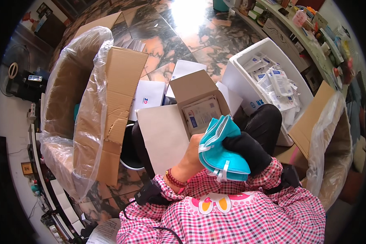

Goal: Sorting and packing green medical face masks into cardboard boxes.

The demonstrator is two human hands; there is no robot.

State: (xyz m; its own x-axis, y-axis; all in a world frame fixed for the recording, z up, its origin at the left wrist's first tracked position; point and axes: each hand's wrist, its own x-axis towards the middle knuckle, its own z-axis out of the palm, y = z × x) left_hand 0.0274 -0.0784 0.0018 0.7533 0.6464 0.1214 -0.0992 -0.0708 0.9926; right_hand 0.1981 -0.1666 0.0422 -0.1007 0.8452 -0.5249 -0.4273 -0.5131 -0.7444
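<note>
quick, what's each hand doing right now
Left hand: closed on the stack of teal face masks.
Right hand, in a black glove: closed on the same stack.

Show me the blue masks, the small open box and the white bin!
masks (pixel 221 156), head view, middle of the teal stack.
small box (pixel 193 87), head view, its raised flap.
white bin (pixel 236 79), head view, its left wall.

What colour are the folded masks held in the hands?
Teal-blue with white straps; the stack of masks shows clearly in the head view.
</note>
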